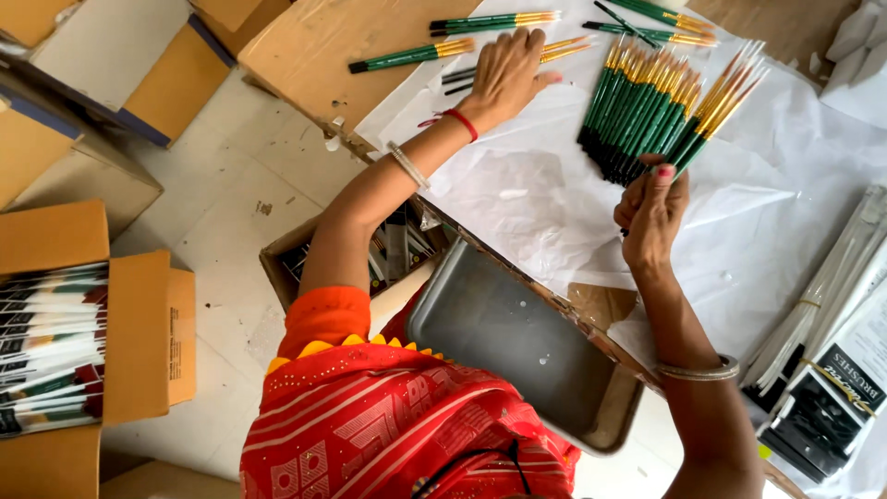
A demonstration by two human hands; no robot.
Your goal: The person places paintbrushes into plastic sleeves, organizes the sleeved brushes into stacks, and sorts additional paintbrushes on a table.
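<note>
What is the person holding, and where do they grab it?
The right hand grips a fanned bunch of green-handled paintbrushes by the handle ends. The left hand rests on loose brushes.

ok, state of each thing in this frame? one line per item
left hand: flat, fingers spread on loose brushes
right hand: shut on brush bundle
brush bundle: fanned out, handles held, lying on white paper
loose brushes: lying flat on the table, scattered
metal tray: empty
cardboard box: open, filled with packs
</note>
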